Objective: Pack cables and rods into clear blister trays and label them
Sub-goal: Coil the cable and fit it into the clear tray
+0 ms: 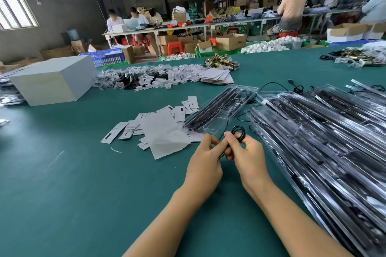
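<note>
The green worktop (83, 183) carries the job at a middling stage, by the look of it. Along the right side lies a broad overlapping stack of clear blister trays (325, 152), most with dark rods and cable inside, so a good share of the packing seems done. I cannot tell whether they carry labels yet. Just beyond the hands sits one open tray (221, 108) with dark rods lying in its channels and its near compartment apparently bare; that is likely where the cable goes next. To its left lies a loose scatter of white label cards (158, 125) with a sheet of backing paper over part of it, so labelling appears largely ahead.

Both forearms reach forward from the lower edge, hands meeting in front of the open tray. The right hand (248, 156) has its grip clamped on a small coil of black cable (238, 133), loops standing above the thumb. The left hand (205, 161) pinches the cable's loose run just beside it, fingers curled inward.
</note>
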A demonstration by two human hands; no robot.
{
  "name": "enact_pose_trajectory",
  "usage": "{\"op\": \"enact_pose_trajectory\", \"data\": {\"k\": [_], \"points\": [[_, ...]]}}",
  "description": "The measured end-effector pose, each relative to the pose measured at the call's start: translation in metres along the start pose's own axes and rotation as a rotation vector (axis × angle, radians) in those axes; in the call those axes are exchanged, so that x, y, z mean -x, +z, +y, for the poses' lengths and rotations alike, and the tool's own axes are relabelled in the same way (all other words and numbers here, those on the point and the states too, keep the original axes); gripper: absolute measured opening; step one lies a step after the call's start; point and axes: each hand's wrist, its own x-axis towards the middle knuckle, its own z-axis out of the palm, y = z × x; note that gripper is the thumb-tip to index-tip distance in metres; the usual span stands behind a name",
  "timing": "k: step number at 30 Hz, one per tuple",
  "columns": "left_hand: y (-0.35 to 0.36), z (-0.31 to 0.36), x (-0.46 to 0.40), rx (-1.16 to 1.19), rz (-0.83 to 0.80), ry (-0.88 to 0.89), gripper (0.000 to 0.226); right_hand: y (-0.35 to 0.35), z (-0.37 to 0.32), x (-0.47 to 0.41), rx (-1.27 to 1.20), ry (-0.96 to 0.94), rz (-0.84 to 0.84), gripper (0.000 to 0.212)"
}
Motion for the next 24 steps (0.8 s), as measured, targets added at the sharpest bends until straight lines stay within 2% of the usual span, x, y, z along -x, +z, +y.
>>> {"op": "enact_pose_trajectory", "data": {"k": [2,4,8,10,13,15,18,21,24], "points": [[0.001,-0.001,0.0,0.029,-0.006,0.031,0.052,0.0,0.002,-0.002,-0.02,0.023,0.044,0.015],[0.001,-0.002,0.002,0.038,0.063,0.007,0.033,0.0,0.002,-0.005,-0.056,0.048,0.096,0.016],[0.0,-0.006,0.002,-0.22,0.283,0.004,0.01,-0.005,-0.001,-0.011,-0.208,0.095,0.195,0.021],[-0.002,-0.006,0.002,-0.29,0.263,0.004,0.008,-0.007,-0.003,-0.012,-0.277,0.106,0.205,0.021],[0.0,0.001,0.004,-0.096,0.086,-0.306,0.021,-0.006,-0.005,-0.012,-0.314,0.119,0.204,0.021],[0.002,0.004,0.004,0.012,0.051,-0.417,0.024,-0.007,-0.007,-0.012,-0.339,0.135,0.203,0.021],[0.0,0.009,0.002,0.214,0.119,-0.52,0.019,-0.004,-0.008,-0.009,-0.358,0.168,0.173,0.02],[-0.001,0.006,0.001,0.431,0.257,-0.642,0.01,0.001,-0.007,-0.004,-0.327,0.188,0.105,0.02],[-0.002,0.002,-0.001,0.53,0.407,-0.738,0.006,0.005,-0.004,0.001,-0.241,0.191,-0.002,0.019]]}}
